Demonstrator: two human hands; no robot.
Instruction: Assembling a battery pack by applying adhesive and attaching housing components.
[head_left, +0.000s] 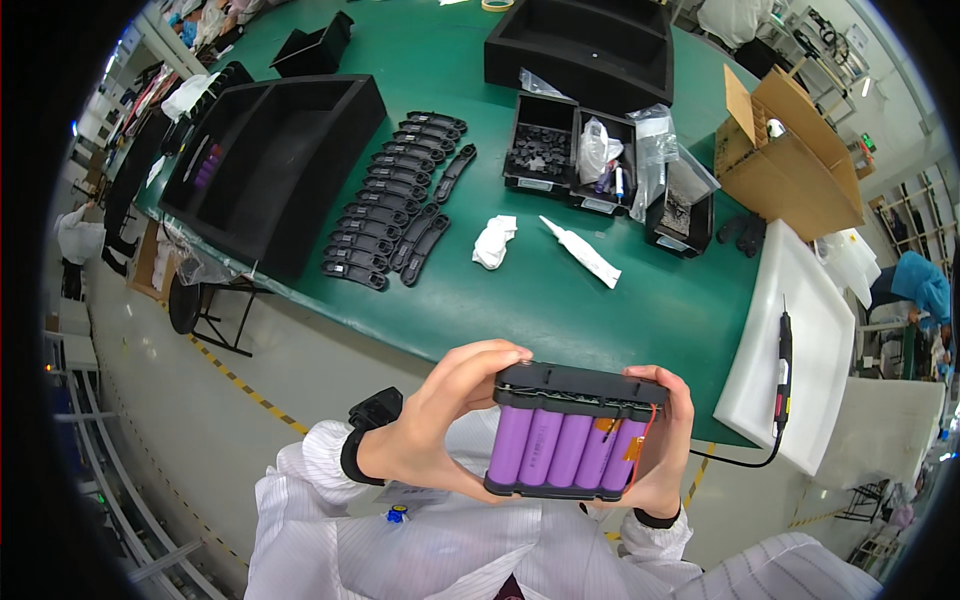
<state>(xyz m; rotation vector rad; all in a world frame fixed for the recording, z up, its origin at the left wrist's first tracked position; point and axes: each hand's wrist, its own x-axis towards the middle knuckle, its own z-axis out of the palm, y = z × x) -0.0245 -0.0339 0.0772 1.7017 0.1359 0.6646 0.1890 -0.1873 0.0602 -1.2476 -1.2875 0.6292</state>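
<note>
- Both hands are lifting a battery pack (575,432) clear of the counter (560,290), close to the chest, at 6 o'clock in the view.
- The left hand (440,420) is wrapping the pack's left end, thumb over the black top frame, fingers curled underneath.
- The right hand (668,440) is cupping the right end, fingers pressed against the side by the red wires (646,432).
- The purple cells (560,450) are facing the camera, standing side by side between black end frames.
- Risk, as I judge it: the pack is hanging over the floor with nothing beneath, so a slipping grip would drop it; the right fingers could also snag or pinch those thin wires.
- At 11 o'clock black curved parts (395,195) are lying in rows; at 12 a white tube (582,252) and a crumpled rag (494,242) are resting on the green surface.
- Hard to make out: the pack's back and underside, the right fingertips behind it, and the contents of the small bins (572,150).
</note>
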